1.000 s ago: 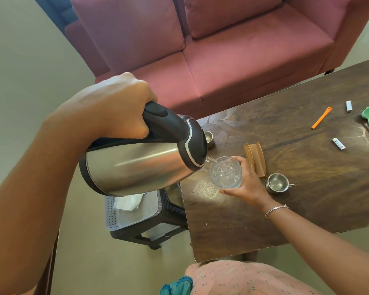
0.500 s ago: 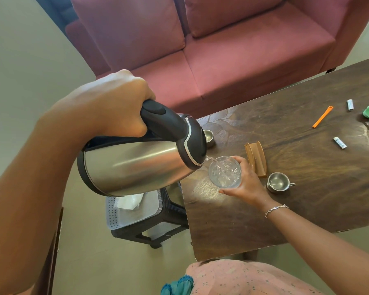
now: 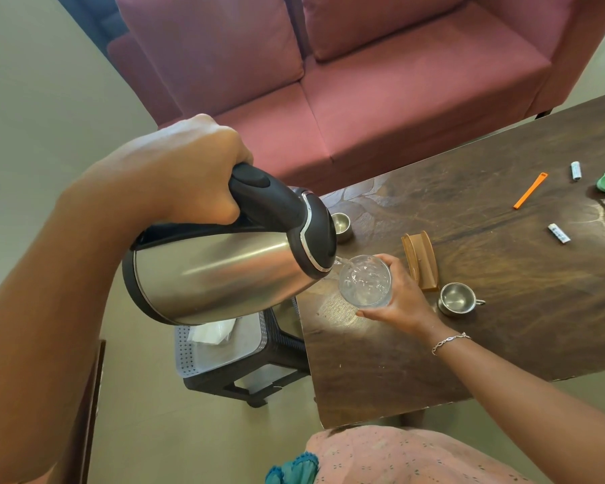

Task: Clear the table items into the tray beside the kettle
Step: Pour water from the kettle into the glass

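One steel kettle [image 3: 217, 270] hangs tipped in the left hand [image 3: 175, 169], fingers clenched round its black handle, spout at the rim of one clear glass [image 3: 364, 280] that the right hand [image 3: 404, 302] grasps on the table [image 3: 503, 309]. Below the kettle sits one white tray [image 3: 220, 347] (a crumpled paper inside). Beyond the glass: two steel cups, at [image 3: 455, 303] and [image 3: 341, 226], and one wooden holder [image 3: 420, 260]. The kettle has tilted slightly further than before.
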The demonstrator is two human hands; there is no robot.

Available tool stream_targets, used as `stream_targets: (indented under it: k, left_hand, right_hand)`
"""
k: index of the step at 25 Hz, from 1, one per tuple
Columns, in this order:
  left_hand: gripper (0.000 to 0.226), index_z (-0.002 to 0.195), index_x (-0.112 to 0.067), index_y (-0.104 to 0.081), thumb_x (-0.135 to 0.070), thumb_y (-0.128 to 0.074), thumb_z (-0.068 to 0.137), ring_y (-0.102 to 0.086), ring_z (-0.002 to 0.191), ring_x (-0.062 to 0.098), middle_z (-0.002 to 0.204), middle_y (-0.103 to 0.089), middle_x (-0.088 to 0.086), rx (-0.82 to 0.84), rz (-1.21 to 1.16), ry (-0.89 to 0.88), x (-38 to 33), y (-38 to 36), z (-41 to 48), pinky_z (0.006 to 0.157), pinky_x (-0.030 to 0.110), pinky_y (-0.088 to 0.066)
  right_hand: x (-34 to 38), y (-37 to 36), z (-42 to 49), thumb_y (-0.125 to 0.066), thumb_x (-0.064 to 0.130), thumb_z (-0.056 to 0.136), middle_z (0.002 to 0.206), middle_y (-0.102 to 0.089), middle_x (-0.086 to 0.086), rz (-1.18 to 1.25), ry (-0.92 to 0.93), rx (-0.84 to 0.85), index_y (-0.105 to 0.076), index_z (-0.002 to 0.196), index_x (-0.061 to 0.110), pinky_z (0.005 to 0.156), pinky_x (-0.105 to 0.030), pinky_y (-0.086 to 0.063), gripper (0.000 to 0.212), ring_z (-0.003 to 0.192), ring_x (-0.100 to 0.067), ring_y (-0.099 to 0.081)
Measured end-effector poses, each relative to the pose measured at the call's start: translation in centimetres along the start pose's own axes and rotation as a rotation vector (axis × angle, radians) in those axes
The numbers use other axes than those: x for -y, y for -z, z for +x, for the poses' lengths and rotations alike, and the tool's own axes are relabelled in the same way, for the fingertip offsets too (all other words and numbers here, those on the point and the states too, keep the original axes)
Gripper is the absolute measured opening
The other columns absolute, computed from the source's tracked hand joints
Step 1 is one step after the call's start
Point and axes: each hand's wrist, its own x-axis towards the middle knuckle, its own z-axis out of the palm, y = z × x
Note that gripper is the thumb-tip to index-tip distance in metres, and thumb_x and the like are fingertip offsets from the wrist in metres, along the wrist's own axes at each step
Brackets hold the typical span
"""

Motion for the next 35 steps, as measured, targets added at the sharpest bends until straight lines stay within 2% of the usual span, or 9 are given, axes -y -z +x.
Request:
stream_targets:
  k: [4, 10, 16, 26, 32, 35]
  left_hand:
    - [0.032, 0.043, -0.014, -0.038, 0.002, -0.06, 0.06, -0.03, 0.042, 0.022, 0.04, -0.033, 0.003, 0.01, -0.003, 0.007, -0.2, 0.0, 0.0, 0.046, 0.024, -0.028]
    - [0.032, 0.044, -0.014, -0.037, 0.003, -0.06, 0.059, -0.03, 0.044, 0.023, 0.04, -0.032, 0.004, 0.008, 0.008, 0.015, 0.0, 0.1, 0.2, 0.047, 0.026, -0.03]
    - [0.031, 0.045, -0.013, -0.039, 0.003, -0.06, 0.059, -0.032, 0.043, 0.022, 0.04, -0.033, 0.004, 0.013, 0.012, 0.022, 0.0, 0.0, 0.5, 0.047, 0.024, -0.029]
    - [0.023, 0.048, -0.01, -0.044, 0.002, -0.06, 0.059, -0.035, 0.044, 0.025, 0.042, -0.037, 0.006, 0.031, 0.014, 0.036, 1.1, -0.6, 0.7, 0.049, 0.031, -0.037]
    - [0.03, 0.044, -0.016, -0.04, 0.003, -0.06, 0.057, -0.034, 0.042, 0.024, 0.04, -0.036, 0.005, 0.022, -0.023, 0.043, 2.4, -1.2, 0.4, 0.047, 0.029, -0.035]
    - [0.023, 0.046, -0.011, -0.042, 0.0, -0.06, 0.056, -0.03, 0.043, 0.022, 0.041, -0.035, 0.005, 0.034, -0.089, 0.063, 3.6, -1.9, -0.3, 0.047, 0.028, -0.033]
  right_hand:
    - [0.2, 0.1, 0.1, -0.091, 0.025, 0.05, 0.126, -0.048, -0.001, -0.017, 0.0, 0.011, -0.034, 0.13, 0.015, 0.094, -0.026, -0.042, 0.099, 0.112, -0.018, -0.05]
    - [0.8, 0.2, 0.2, -0.091, 0.021, 0.051, 0.128, -0.048, -0.005, -0.016, -0.005, 0.011, -0.034, 0.131, 0.011, 0.092, -0.022, -0.037, 0.098, 0.112, -0.018, -0.049]
    - [1.2, 0.2, 0.3, -0.09, 0.019, 0.052, 0.126, -0.048, -0.004, 0.006, -0.017, 0.027, -0.034, 0.131, 0.013, 0.091, -0.021, -0.036, 0.097, 0.111, -0.016, -0.048]
    - [2.4, -0.1, 0.9, -0.09, 0.022, 0.052, 0.124, -0.049, -0.003, -0.008, 0.024, 0.041, -0.034, 0.131, 0.013, 0.087, -0.019, -0.037, 0.097, 0.108, -0.013, -0.048]
    - [3.2, -0.6, 1.1, -0.09, 0.024, 0.053, 0.117, -0.045, 0.008, -0.01, 0.027, 0.063, -0.034, 0.131, 0.016, 0.075, 0.002, -0.036, 0.097, 0.104, -0.008, -0.046]
    - [3.7, -0.7, 1.3, -0.09, 0.023, 0.053, 0.121, -0.048, 0.003, -0.002, 0.028, 0.069, -0.033, 0.131, 0.015, 0.076, 0.002, -0.035, 0.097, 0.105, -0.008, -0.047]
